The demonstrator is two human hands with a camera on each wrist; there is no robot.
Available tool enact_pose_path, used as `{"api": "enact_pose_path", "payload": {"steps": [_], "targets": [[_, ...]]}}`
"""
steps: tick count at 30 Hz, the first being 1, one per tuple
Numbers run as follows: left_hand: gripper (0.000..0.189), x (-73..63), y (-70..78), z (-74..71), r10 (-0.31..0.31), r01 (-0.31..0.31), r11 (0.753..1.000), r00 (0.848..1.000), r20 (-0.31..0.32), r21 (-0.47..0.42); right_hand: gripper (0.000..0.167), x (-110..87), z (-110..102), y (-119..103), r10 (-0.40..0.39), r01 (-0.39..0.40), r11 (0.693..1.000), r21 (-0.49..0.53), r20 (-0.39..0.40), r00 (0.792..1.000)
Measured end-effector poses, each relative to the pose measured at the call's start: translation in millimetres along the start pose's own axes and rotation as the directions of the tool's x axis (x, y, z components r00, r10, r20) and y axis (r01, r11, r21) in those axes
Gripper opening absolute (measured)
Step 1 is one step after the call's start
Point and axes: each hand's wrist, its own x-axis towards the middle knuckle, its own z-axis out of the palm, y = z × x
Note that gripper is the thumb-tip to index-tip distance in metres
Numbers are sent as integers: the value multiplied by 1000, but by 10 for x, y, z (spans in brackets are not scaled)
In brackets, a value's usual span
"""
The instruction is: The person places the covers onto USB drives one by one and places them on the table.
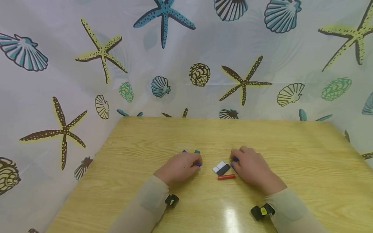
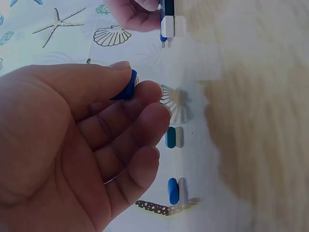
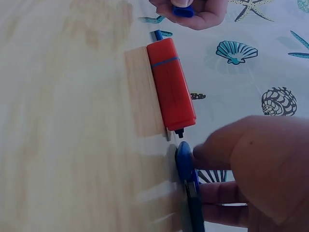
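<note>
My left hand [image 1: 182, 166] pinches a small blue cap [image 2: 127, 89] between thumb and index finger, above the table. The other fingers are loosely bent. To the right, my right hand [image 1: 252, 166] is low over the table, thumb and fingers around a small dark blue piece [image 1: 235, 159]; its exact kind is unclear. In the right wrist view the thumb touches the rounded blue end [image 3: 184, 162]. A thin blue-purple stick [image 1: 233, 167] lies by the thumb. Between the hands lie a white eraser with a dark sleeve [image 1: 221, 168] and a short red stick [image 1: 226, 177].
Just beyond the left hand are a small teal piece [image 1: 197, 151] and a small blue piece [image 1: 184, 151], partly hidden in the head view. The wood-patterned table [image 1: 145, 136] ends at a sheet [image 1: 180, 97] printed with shells and starfish.
</note>
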Motion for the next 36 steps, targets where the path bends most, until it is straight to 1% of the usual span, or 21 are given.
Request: {"api": "enact_pose_path", "payload": {"steps": [2, 5, 7, 10, 14, 18, 21, 25, 29, 33, 36], "targets": [[7, 4, 8, -3, -1, 1, 1000, 1000, 2, 0, 3, 5, -19, 10, 10, -10, 1000, -20, -2, 1000], [7, 8, 15, -8, -1, 1, 1000, 1000, 3, -3, 9, 7, -40, 22, 14, -14, 999, -52, -3, 1000], [6, 11, 16, -6, -3, 3, 1000, 1000, 7, -7, 9, 12, -44, 33, 21, -21, 998, -55, 0, 1000], [6, 18, 14, 3, -1, 1, 1000, 1000, 11, -12, 8, 23, -42, 48, 42, -42, 999, -32, 8, 999], [7, 25, 14, 14, 21, -21, 999, 1000, 14, -28, 9, 42, -16, 64, 75, -75, 997, 9, 17, 997], [8, 19, 17, 18, 36, -35, 999, 999, 13, -40, 22, 49, 9, 64, 93, -95, 994, 49, 39, 995], [9, 8, 17, 17, 39, -39, 998, 999, 9, -40, 25, 49, 13, 57, 75, -78, 996, 46, 52, 996], [9, -8, 19, 10, 48, -48, 998, 999, 2, -37, 13, 46, 12, 28, 28, -29, 998, 53, 22, 999], [10, -15, 16, 5, 67, -68, 996, 998, -21, -51, 7, 52, 15, -60, -21, 23, 988, 152, -14, 1000], [12, -15, 24, -5, 87, -91, 993, 995, -55, -75, 7, 48, 1, -172, -61, 62, 966, 253, -13, 998], [14, -7, 43, -15, 96, -103, 990, 992, -78, -98, 7, 35, -19, -235, -75, 74, 955, 287, -8, 997]]}}
